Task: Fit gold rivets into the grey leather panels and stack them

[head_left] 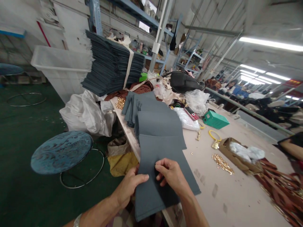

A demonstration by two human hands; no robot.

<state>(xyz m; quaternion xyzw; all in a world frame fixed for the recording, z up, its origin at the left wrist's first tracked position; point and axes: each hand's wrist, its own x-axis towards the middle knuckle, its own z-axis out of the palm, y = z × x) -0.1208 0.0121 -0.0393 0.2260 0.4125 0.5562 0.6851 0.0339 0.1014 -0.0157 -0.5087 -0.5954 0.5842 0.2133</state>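
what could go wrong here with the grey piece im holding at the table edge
1. The grey fabric piece overhangs the table edge under your left hand and right hand; it could slide off to the floor.
2. Pulling it may drag the overlapped row of grey pieces out of line.

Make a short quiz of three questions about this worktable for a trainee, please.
1. True or false: both hands touch the grey sheet.
2. The green box lies: A) on the table B) on the stool C) on the floor.
3. What binds the tall grey stack?

Key: 1 true: left hand on its edge, right hand pinching the top. 2 A. 3 A pale strap.
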